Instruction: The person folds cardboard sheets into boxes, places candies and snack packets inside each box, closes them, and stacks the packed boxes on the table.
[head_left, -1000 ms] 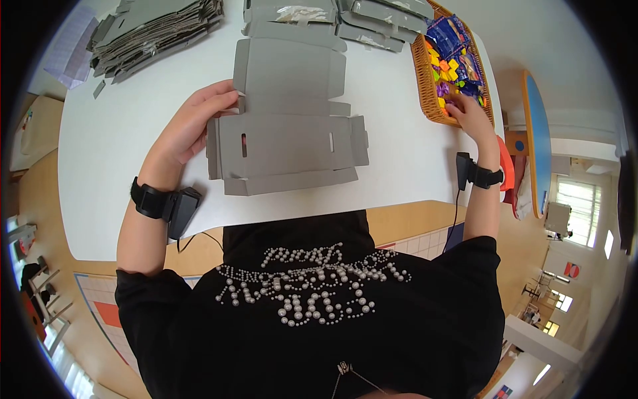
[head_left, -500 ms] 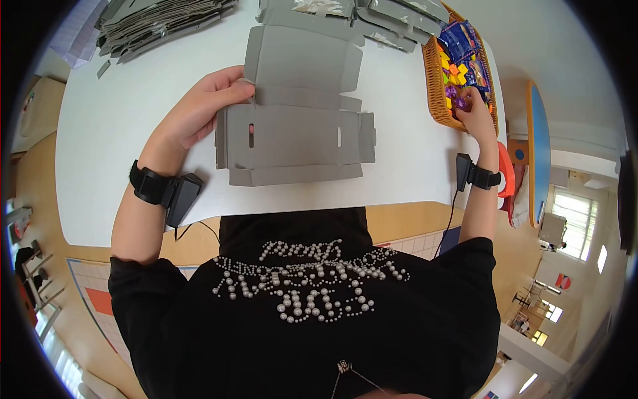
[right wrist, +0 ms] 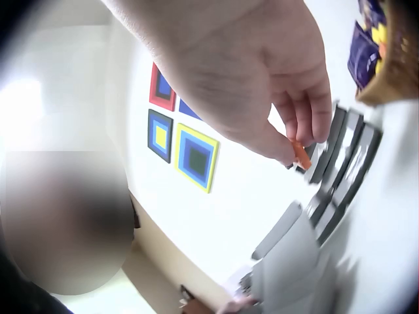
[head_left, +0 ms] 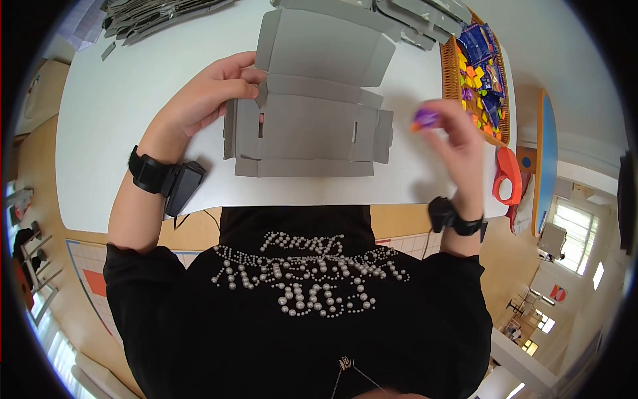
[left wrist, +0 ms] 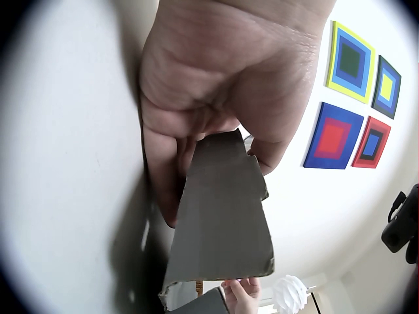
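An unfolded grey cardboard box [head_left: 309, 130] lies on the white table, its far panel tilted up. At its left side my left hand [head_left: 216, 96] grips the edge, thumb on top and fingers beneath; in the left wrist view the hand [left wrist: 226, 85] holds a grey side flap [left wrist: 219, 209]. My right hand [head_left: 455, 143] is in the air between box and basket, pinching a small purple item [head_left: 426, 119] with an orange part. The right wrist view shows an orange piece [right wrist: 301, 156] between thumb and fingers of the hand [right wrist: 262, 85].
A wicker basket [head_left: 451, 73] of blue packets and colourful small pieces stands at the far right. Flattened grey cardboard [head_left: 156, 16] is stacked at the back left, and more grey boxes [head_left: 422, 20] lie at the back. A red object [head_left: 508, 176] sits at the right edge.
My right hand has come out of the basket with the purple item and moved left toward the box. The box's far panel is tilted more. My left hand keeps its grip.
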Demonstrator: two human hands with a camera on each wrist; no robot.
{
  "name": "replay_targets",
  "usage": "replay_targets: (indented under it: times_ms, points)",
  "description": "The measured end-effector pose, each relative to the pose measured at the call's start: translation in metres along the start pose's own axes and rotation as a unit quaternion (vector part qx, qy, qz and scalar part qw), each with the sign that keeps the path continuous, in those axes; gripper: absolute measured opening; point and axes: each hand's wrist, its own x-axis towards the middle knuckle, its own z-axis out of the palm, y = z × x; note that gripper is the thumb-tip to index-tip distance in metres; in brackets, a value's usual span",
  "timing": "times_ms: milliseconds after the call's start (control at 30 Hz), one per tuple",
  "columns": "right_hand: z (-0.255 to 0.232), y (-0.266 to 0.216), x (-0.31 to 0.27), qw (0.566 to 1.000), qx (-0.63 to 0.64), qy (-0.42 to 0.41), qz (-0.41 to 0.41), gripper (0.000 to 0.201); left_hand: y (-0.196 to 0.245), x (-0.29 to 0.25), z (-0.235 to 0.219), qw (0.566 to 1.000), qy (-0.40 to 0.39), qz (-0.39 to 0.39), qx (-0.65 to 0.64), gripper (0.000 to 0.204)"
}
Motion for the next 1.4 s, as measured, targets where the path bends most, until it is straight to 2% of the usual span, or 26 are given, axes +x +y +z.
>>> replay_targets:
  times_ms: [33,100,200,333,400,500,600,800,900,1000,1167,1400]
  points:
    - [0.017,-0.011,0.0,0.997,-0.021,-0.066,-0.02,0.032,-0.001,0.001,-0.001,1.0,-0.007,0.008,0.004,0.051]
    - [0.044,-0.03,0.005,0.988,-0.024,-0.15,0.0,0.031,-0.001,0.0,-0.002,1.0,-0.013,0.011,0.011,0.052]
    - [0.076,-0.016,0.015,0.984,0.061,-0.166,0.01,0.035,-0.001,0.0,-0.001,1.0,-0.005,0.018,0.023,0.052]
    - [0.088,-0.018,0.022,0.989,0.006,-0.145,0.019,0.034,-0.002,0.002,-0.006,0.999,-0.013,0.018,0.029,0.052]
    - [0.086,-0.019,0.019,0.99,-0.079,-0.113,-0.038,0.038,-0.004,0.001,-0.006,0.999,-0.008,0.021,0.035,0.052]
    - [0.085,-0.02,0.013,0.979,-0.119,-0.146,-0.081,0.045,-0.004,0.0,-0.003,0.999,0.001,0.014,0.037,0.053]
    - [0.086,-0.025,0.008,0.97,-0.153,-0.172,-0.08,0.053,-0.007,0.001,-0.008,0.998,0.01,0.016,0.054,0.054]
    - [0.088,-0.028,0.006,0.958,-0.203,-0.174,-0.098,0.052,-0.008,0.003,-0.01,0.998,0.003,0.023,0.065,0.055]
    - [0.088,-0.022,0.009,0.966,-0.193,-0.138,-0.1,0.048,-0.007,0.002,-0.009,0.998,0.0,0.024,0.057,0.054]
    - [0.089,-0.021,0.013,0.969,-0.182,-0.132,-0.105,0.043,-0.008,0.001,-0.011,0.994,0.002,0.029,0.108,0.052]
    - [0.086,-0.021,0.015,0.976,-0.153,-0.133,-0.081,0.038,0.0,0.0,-0.013,0.999,-0.037,0.015,0.001,0.043]
    - [0.087,-0.017,0.015,0.981,-0.141,-0.103,-0.086,0.038,-0.005,-0.001,-0.016,1.0,-0.01,0.015,0.0,0.046]
